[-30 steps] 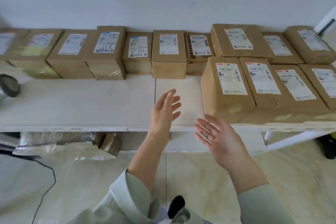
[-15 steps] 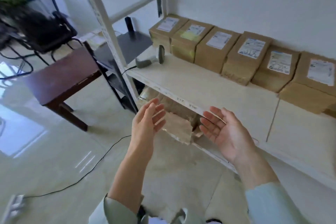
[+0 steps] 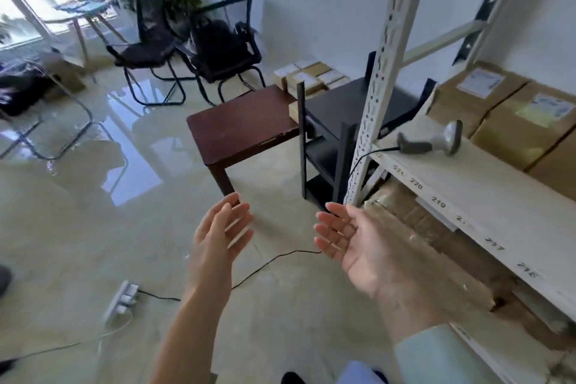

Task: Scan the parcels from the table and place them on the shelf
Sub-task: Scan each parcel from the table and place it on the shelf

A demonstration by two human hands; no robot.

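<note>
Both hands, left (image 3: 218, 237) and right (image 3: 352, 243), empty (fingers straight).

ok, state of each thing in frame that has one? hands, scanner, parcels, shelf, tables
left hand: open, holds nothing
right hand: open, palm up, holds nothing
scanner: lying on the shelf board, corded, untouched
shelf board: front strip bare, parcels along the back
shelved parcels: closed, labels up, side by side
floor parcels: stacked by the wall, closed
brown table: top bare
power strip: on the floor, cable plugged in
</note>
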